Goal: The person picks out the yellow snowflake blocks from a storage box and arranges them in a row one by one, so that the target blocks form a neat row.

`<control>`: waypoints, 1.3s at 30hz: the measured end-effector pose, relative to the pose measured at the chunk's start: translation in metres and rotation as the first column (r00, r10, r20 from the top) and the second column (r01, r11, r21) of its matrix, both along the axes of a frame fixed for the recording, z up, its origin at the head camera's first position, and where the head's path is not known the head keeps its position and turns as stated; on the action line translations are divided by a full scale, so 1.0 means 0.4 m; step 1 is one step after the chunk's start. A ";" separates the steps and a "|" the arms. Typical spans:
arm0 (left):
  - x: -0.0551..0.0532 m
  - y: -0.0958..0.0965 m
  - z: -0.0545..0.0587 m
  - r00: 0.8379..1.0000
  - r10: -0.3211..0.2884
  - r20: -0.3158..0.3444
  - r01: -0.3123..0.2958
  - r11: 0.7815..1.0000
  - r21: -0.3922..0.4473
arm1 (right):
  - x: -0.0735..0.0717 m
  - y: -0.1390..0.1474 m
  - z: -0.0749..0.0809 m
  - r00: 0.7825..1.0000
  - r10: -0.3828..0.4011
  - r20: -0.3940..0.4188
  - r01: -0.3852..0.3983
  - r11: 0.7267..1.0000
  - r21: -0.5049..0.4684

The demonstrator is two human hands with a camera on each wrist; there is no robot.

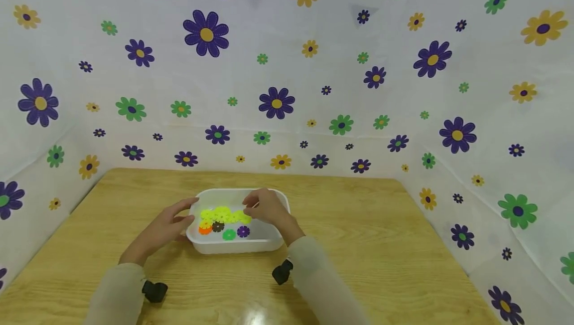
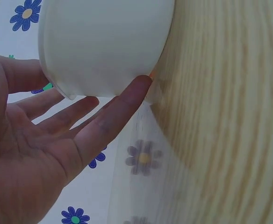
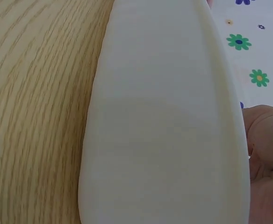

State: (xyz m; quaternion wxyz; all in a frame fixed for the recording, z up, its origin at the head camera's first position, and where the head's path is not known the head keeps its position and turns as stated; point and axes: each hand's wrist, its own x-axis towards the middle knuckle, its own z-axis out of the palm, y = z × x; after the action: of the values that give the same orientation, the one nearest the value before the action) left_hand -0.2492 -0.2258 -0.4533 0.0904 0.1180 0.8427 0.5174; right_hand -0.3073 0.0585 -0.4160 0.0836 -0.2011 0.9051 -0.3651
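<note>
A white plastic tub point(image 1: 233, 247) stands on the table with several small flower-shaped plastic discs inside. Bright yellow discs point(image 1: 221, 214) lie in an overlapping row. In front of them are an orange disc point(image 1: 205, 231), a brown disc point(image 1: 217, 227), a green disc point(image 1: 229, 235) and a purple disc point(image 1: 243, 231). My left hand point(image 1: 163, 228) touches the tub's left end with extended fingers; the left wrist view shows its fingertips against the white wall. Over the tub's right half, my right hand point(image 1: 267, 209) has its fingertips bent down beside the yellow discs. Whether it pinches one cannot be told.
The wood-grain table point(image 1: 358, 245) extends around the tub on all sides. White cloth with printed flowers point(image 1: 278, 66) rises behind the table and along both sides. A black wrist device point(image 1: 154, 291) sits by the left cuff, another point(image 1: 282, 271) by the right.
</note>
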 end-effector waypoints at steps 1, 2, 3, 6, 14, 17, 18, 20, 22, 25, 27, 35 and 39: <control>0.000 0.001 -0.001 1.000 -0.001 0.001 0.001 1.000 0.005 | -0.001 -0.007 -0.002 1.000 0.000 -0.002 0.000 1.000 0.005; -0.001 0.001 -0.003 1.000 -0.003 0.001 0.003 1.000 0.009 | -0.002 -0.014 -0.005 1.000 -0.002 -0.004 0.002 1.000 0.011; -0.001 0.002 -0.004 1.000 -0.005 0.002 0.005 1.000 0.016 | -0.004 -0.021 -0.007 1.000 -0.005 -0.003 0.005 1.000 0.014; -0.003 0.001 -0.006 1.000 -0.008 0.001 0.008 1.000 0.017 | -0.007 -0.044 -0.015 1.000 -0.002 -0.003 0.003 1.000 0.025; -0.002 -0.005 -0.008 1.000 -0.018 0.016 0.018 1.000 0.013 | -0.001 -0.102 -0.027 1.000 0.008 0.010 -0.008 0.998 0.056; -0.002 -0.007 -0.006 1.000 -0.019 0.019 0.019 1.000 0.018 | -0.004 -0.118 -0.031 1.000 -0.010 0.022 0.009 0.998 0.055; -0.001 -0.008 -0.006 1.000 -0.020 0.019 0.019 1.000 0.017 | -0.006 -0.123 -0.033 0.999 -0.020 0.029 0.018 0.998 0.057; -0.001 -0.010 -0.006 1.000 -0.023 0.020 0.023 1.000 0.020 | -0.009 -0.133 -0.037 0.999 -0.037 0.037 0.034 0.997 0.062; -0.001 -0.010 -0.007 0.999 -0.026 0.023 0.025 0.999 0.020 | -0.012 -0.141 -0.040 0.997 -0.056 0.048 0.052 0.996 0.066; 0.000 -0.009 -0.008 0.999 -0.027 0.028 0.026 0.999 0.019 | -0.016 -0.152 -0.042 0.995 -0.079 0.062 0.074 0.995 0.073; 0.002 -0.008 -0.007 0.999 -0.025 0.034 0.024 1.000 0.019 | -0.018 -0.160 -0.041 0.993 -0.090 0.072 0.084 0.994 0.075; 0.002 -0.008 -0.008 0.999 -0.025 0.044 0.024 0.999 0.029 | -0.018 -0.183 -0.037 0.996 -0.069 0.059 0.064 0.994 0.094; 0.005 -0.007 -0.006 0.999 -0.022 0.040 0.021 1.000 0.023 | -0.022 -0.190 -0.046 0.996 -0.072 0.050 0.067 0.992 0.105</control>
State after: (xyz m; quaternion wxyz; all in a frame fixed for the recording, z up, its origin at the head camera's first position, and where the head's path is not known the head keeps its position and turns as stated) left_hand -0.2474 -0.2285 -0.4556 0.1119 0.1175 0.8336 0.5281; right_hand -0.3162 -0.0174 -0.4343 0.1056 -0.1549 0.9267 -0.3258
